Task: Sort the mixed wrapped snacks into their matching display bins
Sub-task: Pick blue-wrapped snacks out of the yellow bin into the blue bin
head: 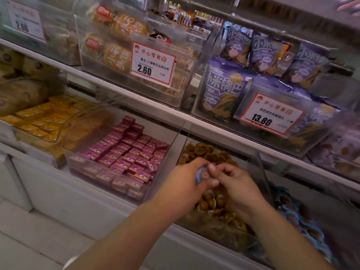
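Both hands meet over the clear bin (261,166) of brown wrapped snacks (210,203) at about 5 o'clock in the view: the left hand (185,182) has its fingers (211,183) curled round a small blue-wrapped snack (200,175), and the right hand (236,184) pinches the same wrapper from the 3 o'clock side, fingertips together on it. At 9 o'clock from the hands sits a bin of pink boxed sweets (124,152), with yellow boxes (46,117) beyond it. At 3 o'clock lies a bin of blue-wrapped snacks (298,215), and purple bags (224,94) with a 13.80 price tag (270,114) fill the shelf at 1 o'clock.
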